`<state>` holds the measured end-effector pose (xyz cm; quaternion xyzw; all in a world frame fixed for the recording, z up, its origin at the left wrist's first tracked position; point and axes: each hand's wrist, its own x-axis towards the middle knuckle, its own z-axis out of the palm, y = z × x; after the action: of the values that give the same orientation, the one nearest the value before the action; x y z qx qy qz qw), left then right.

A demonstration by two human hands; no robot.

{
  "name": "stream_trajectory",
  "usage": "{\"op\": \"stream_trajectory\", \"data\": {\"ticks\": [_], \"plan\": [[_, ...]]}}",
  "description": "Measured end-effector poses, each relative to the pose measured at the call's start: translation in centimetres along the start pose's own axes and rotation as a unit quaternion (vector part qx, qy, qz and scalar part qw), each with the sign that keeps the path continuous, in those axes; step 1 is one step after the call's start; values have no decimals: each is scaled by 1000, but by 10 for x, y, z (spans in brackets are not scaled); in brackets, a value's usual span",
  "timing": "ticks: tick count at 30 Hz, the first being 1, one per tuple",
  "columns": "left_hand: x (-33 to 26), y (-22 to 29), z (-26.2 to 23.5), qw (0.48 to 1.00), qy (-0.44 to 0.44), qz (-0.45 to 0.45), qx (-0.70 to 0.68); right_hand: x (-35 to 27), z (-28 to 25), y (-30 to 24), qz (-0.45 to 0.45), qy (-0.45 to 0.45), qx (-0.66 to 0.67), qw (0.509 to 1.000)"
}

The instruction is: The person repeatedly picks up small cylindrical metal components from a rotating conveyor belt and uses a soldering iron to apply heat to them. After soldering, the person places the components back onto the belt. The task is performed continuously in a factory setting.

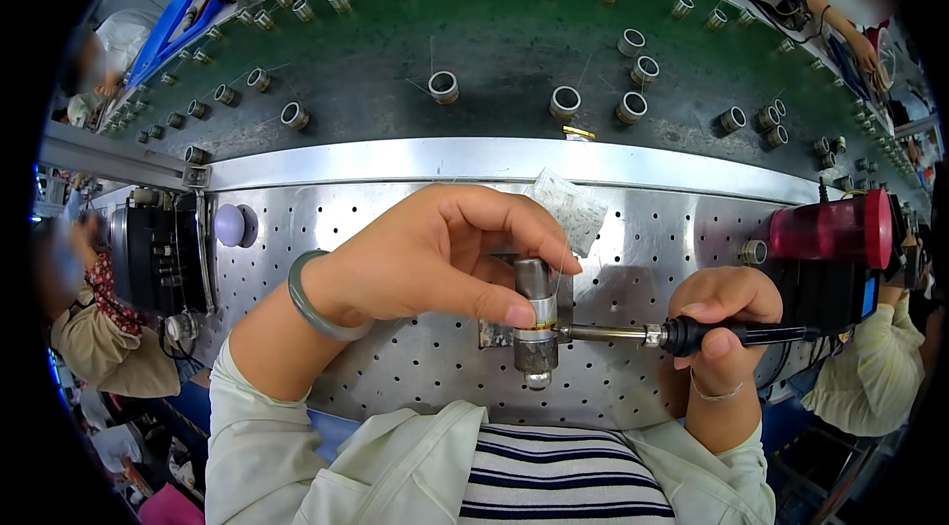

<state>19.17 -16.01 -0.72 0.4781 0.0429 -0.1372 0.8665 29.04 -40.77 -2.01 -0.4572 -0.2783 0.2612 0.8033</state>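
In the middle of the bench, a small silvery metal ring (545, 312) with thin yellowish bands sits on an upright steel post (535, 357). My left hand (445, 253) curls round it from the left, thumb pressed on the ring and index finger arched over to its far right. A fine wire rises near that fingertip. From the right, my right hand (730, 315) grips the black handle of a soldering iron (613, 334). The iron's metal tip meets or nearly meets the ring's right side; contact is too small to tell.
Beyond the perforated metal bench (297, 293) runs a green conveyor belt (494, 50) carrying many similar rings. A crumpled paper (571, 209) lies behind my left hand. A purple knob (230, 225) is at left, a red container (830, 230) at right. Other people work on both sides.
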Motion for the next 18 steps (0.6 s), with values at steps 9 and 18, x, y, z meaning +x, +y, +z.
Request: {"op": "stream_trajectory", "data": {"ticks": [9, 18], "plan": [[0, -2, -6, 997, -24, 25, 64, 4, -3, 6, -33, -47, -8, 998], [0, -2, -7, 993, -39, 52, 99, 6, -10, 8, -67, -89, -38, 993]]}}
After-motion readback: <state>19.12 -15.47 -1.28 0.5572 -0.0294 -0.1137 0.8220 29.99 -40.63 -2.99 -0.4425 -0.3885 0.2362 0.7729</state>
